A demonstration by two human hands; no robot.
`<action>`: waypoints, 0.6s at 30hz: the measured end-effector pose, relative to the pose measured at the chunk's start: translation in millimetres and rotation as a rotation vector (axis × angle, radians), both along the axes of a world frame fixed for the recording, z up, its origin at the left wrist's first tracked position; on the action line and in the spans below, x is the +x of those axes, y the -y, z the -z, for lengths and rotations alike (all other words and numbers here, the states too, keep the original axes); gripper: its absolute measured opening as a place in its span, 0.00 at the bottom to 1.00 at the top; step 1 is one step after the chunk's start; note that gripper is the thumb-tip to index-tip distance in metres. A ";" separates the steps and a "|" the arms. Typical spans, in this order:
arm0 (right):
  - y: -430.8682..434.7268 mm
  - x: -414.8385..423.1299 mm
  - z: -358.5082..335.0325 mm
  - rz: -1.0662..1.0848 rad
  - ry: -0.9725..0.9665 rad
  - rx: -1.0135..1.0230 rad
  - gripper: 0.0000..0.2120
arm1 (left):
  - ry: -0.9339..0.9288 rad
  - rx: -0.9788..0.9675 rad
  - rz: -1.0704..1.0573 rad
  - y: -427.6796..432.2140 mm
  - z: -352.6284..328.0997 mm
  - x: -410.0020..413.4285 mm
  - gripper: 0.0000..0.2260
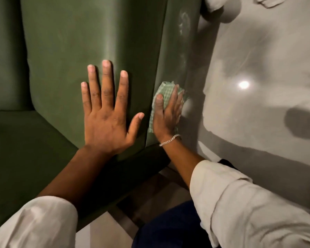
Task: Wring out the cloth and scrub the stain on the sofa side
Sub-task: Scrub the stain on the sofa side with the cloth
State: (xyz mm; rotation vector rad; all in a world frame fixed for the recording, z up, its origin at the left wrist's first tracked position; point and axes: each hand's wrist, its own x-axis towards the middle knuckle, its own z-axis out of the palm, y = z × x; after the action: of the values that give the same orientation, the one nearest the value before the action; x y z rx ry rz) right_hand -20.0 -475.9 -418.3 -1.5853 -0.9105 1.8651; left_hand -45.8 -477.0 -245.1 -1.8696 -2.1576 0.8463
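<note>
A green velvet sofa (64, 51) fills the left of the view. My left hand (106, 111) lies flat on top of its arm, fingers spread, holding nothing. My right hand (166, 115), with a silver bracelet at the wrist, presses a green-and-white checked cloth (164, 90) against the sofa's outer side panel (175, 51). Pale whitish smears (183, 24) run down that side panel above the cloth. The palm covers most of the cloth; only its upper part and left edge show.
A glossy grey floor (258, 77) with a bright light reflection lies to the right of the sofa. A pale cloth-like item (265, 1) sits at the top edge. My dark trouser knee (168, 226) is at the bottom.
</note>
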 end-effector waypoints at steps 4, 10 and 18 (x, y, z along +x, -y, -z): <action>20.5 6.6 29.0 -0.060 -0.034 -0.200 0.41 | -0.057 -0.018 -0.011 -8.2 3.8 4.4 0.41; -7.4 0.2 -9.8 -0.029 0.046 0.050 0.34 | -0.063 -0.024 -0.006 -4.9 5.9 0.8 0.42; 1.8 6.6 -4.4 -0.163 0.084 0.247 0.34 | -0.062 -0.042 0.032 -11.7 4.4 -2.6 0.41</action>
State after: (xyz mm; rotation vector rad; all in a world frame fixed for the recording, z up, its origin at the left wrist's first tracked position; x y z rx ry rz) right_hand -13.3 -477.7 -413.9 -1.4843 -1.2881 1.7235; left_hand -48.4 -465.3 -249.4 -1.8666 -2.0829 0.9378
